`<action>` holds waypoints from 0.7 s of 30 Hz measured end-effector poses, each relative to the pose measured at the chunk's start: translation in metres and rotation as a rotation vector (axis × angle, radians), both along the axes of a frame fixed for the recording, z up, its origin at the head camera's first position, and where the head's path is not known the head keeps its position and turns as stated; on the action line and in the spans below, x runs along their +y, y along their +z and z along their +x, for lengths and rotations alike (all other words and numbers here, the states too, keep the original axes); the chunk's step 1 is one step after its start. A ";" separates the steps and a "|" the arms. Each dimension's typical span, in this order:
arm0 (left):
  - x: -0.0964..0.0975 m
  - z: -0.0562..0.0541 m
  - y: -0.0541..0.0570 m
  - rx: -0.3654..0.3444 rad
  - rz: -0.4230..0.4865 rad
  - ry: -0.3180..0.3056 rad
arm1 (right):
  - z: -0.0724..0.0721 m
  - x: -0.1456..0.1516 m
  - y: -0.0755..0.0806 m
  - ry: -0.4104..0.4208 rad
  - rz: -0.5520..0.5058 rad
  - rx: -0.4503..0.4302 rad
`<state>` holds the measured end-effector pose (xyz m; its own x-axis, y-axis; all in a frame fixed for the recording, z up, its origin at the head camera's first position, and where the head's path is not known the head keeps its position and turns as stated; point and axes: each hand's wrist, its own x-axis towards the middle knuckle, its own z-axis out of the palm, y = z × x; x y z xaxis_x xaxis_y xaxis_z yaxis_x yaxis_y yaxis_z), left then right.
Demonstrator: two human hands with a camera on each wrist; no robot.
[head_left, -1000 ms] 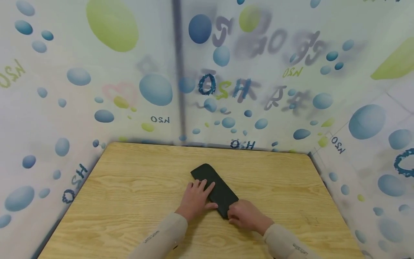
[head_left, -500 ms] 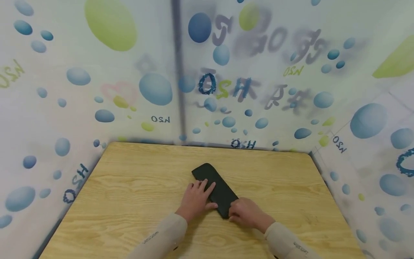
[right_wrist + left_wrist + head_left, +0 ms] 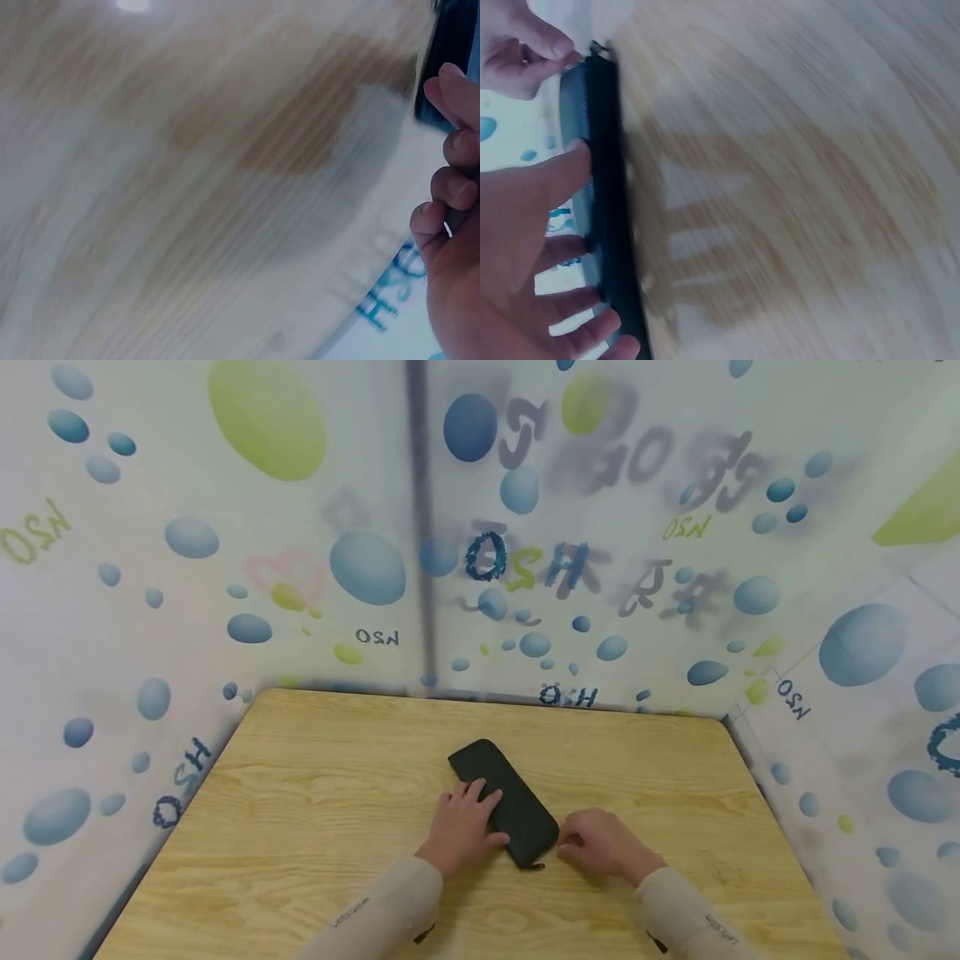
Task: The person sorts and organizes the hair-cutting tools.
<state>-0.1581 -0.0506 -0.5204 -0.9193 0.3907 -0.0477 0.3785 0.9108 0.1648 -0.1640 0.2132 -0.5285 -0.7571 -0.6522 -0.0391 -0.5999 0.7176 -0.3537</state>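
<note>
A black zip wallet (image 3: 517, 802) lies slantwise on the wooden table, with a small zip pull (image 3: 536, 866) sticking out at its near end. My left hand (image 3: 461, 827) rests on its left long side with the fingers spread. In the left wrist view, the thumb (image 3: 566, 169) touches the wallet's edge, and the zipper teeth run along its side. My right hand (image 3: 600, 843) is curled at the wallet's right near corner, thumb and index fingertips close together right at that corner. The zip pull hangs apart from these fingers.
The wooden table (image 3: 337, 777) is bounded at its back and sides by white walls (image 3: 375, 485) printed with blue and green drops and lettering. Both forearms reach in from the front edge in light sleeves (image 3: 390, 902).
My right hand has moved a little right and away from the wallet's near end, uncovering the zip pull. My left hand stays on the wallet. The view has shifted slightly.
</note>
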 end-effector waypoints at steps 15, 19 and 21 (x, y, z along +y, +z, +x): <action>0.026 0.006 -0.006 0.043 0.010 0.149 | -0.011 0.041 0.004 -0.284 0.079 0.062; 0.040 0.007 -0.003 0.118 -0.056 0.210 | -0.012 0.045 -0.002 -0.334 0.080 0.140; 0.047 0.008 -0.001 0.127 -0.091 0.235 | -0.012 0.046 -0.004 -0.371 0.084 0.170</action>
<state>-0.1504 -0.0034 -0.5218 -0.9849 0.1658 0.0488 0.1679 0.9848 0.0434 -0.1759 0.2594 -0.5328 -0.9403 -0.3339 0.0653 -0.3402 0.9181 -0.2033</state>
